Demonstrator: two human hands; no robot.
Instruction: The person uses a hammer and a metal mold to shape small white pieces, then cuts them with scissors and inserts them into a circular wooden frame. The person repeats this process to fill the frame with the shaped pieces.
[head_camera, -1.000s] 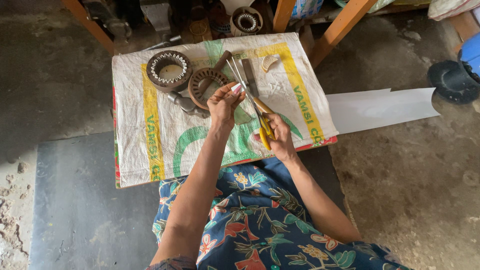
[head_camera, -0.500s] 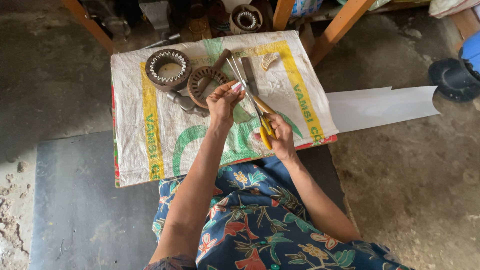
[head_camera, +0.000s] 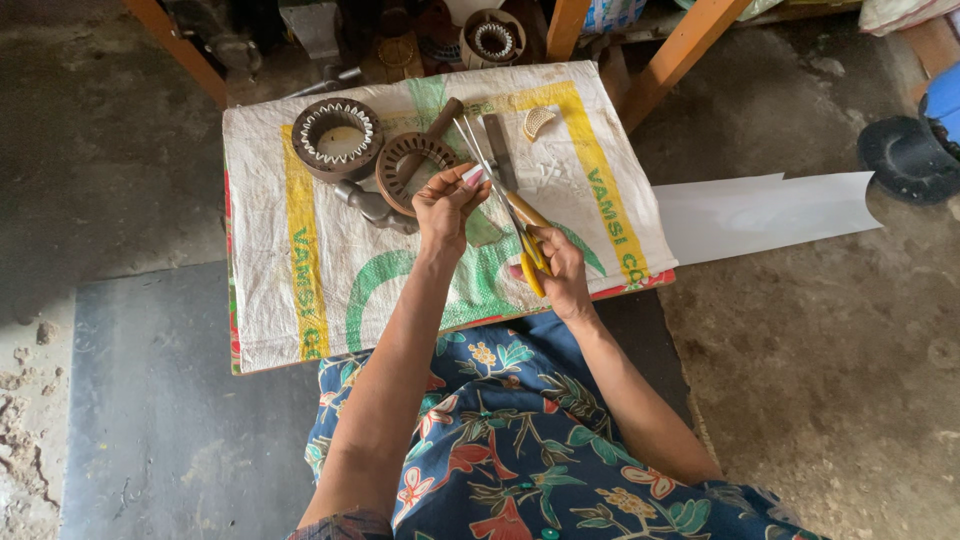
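Hands: two, both the seated person's own, working close together over the middle of the board.
Left hand (head_camera: 448, 200): fingers pinched nearly closed on a small pale strip (head_camera: 473, 177), held up just beside the scissor blades.
Right hand (head_camera: 556, 268): curled through the yellow handles of the scissors (head_camera: 508, 205); the grip is closed on the handles, while the two thin blades stand parted, pointing up and away towards the far edge.
Scissors: one pair, held over the sack, blades reaching past the left fingertips.
Sack (head_camera: 300, 270): one white woven sack with yellow and green bands, spread flat over a low board in front of the person's lap.
Rings: two brown toothed metal rings lie on the sack. One ring (head_camera: 338, 136) sits towards the far left; the second ring (head_camera: 410, 165) is just beside the left hand, partly under it.
Third ring (head_camera: 492, 38): one more of the same kind, off the sack, on the floor beyond the far edge.
Hammer (head_camera: 375, 205): one, metal head near the left wrist, wooden handle running under the second ring.
Flat bar (head_camera: 497, 150): one grey strip lying right of the blades.
Curved piece (head_camera: 538, 122): one small pale toothed bit near the far right of the sack.
White sheet (head_camera: 760, 210): one long sheet on the floor to the right, touching the board's edge.
Sandal (head_camera: 905, 155): one dark one, far right.
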